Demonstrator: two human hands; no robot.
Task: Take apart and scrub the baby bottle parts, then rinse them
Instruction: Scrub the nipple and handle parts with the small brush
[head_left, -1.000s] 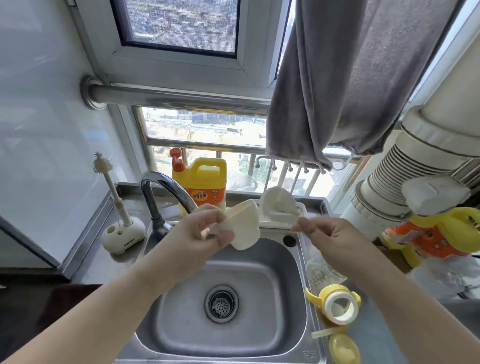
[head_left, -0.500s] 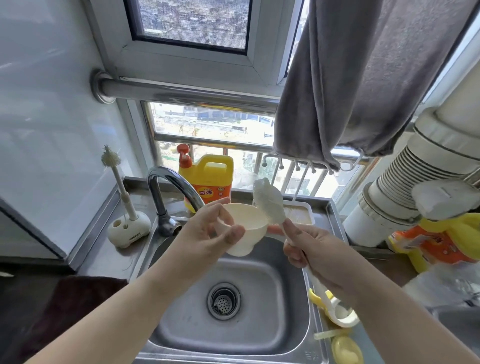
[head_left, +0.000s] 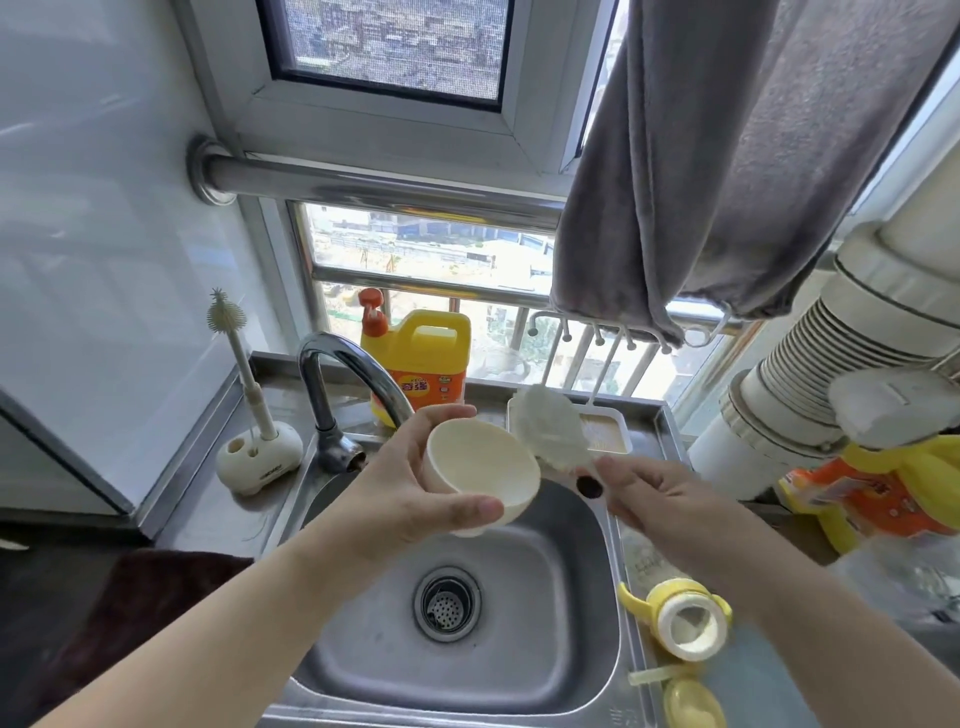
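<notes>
Over the steel sink (head_left: 566, 665), my left hand (head_left: 410, 488) grips a cream bottle cap (head_left: 480, 467) with its open side facing me. My right hand (head_left: 660, 499) holds the handle of a white sponge bottle brush (head_left: 548, 428); the brush head sits just right of the cap's rim, touching or nearly touching it. A yellow handled bottle collar (head_left: 685, 621) lies on the sink's right ledge. Below it are a pale yellow straw piece (head_left: 652, 675) and a yellow lid (head_left: 693, 706).
A curved tap (head_left: 343, 374) rises at the sink's back left. A yellow detergent jug (head_left: 421, 358) stands behind it. A nipple brush in a white stand (head_left: 257, 452) is at left. A white tray (head_left: 605, 434) sits behind the brush. Grey cloth (head_left: 727, 171) hangs above right.
My right hand picked up the sponge brush from the back and brought its head to the cap's rim. My left hand turned the cap's opening toward me.
</notes>
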